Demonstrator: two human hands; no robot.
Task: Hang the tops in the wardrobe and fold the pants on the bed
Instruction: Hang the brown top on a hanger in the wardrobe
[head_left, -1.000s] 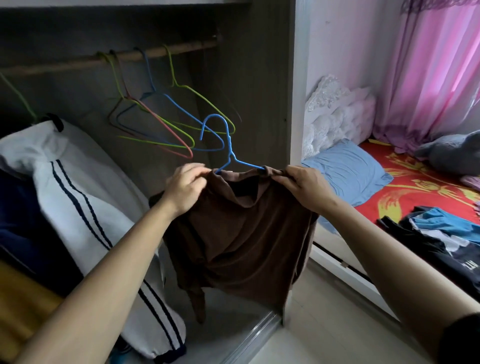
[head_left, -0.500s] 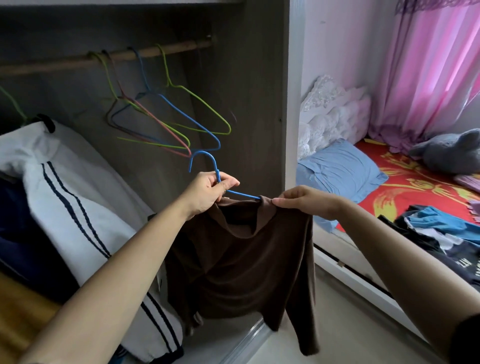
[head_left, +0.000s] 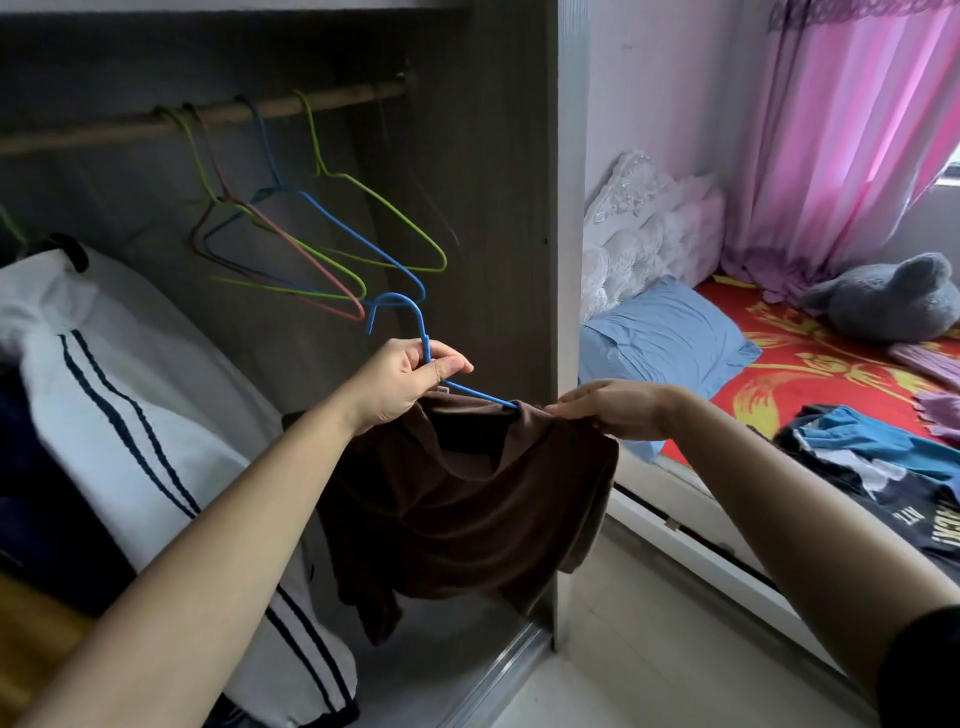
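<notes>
From where I sit, the rail (head_left: 353, 98) shows me one short bare stretch, between the rightmost hook of the empty wire hangers (head_left: 340, 296) and the wardrobe's side panel (head_left: 493, 208); those hangers fan out low and to the right, just above the hook of the blue hanger (head_left: 422, 332) in my left hand (head_left: 410, 379), standing between it and the rail; the white striped garment (head_left: 130, 395) fills the left side; the panel's front edge stands just behind my right hand (head_left: 618, 410).
</notes>
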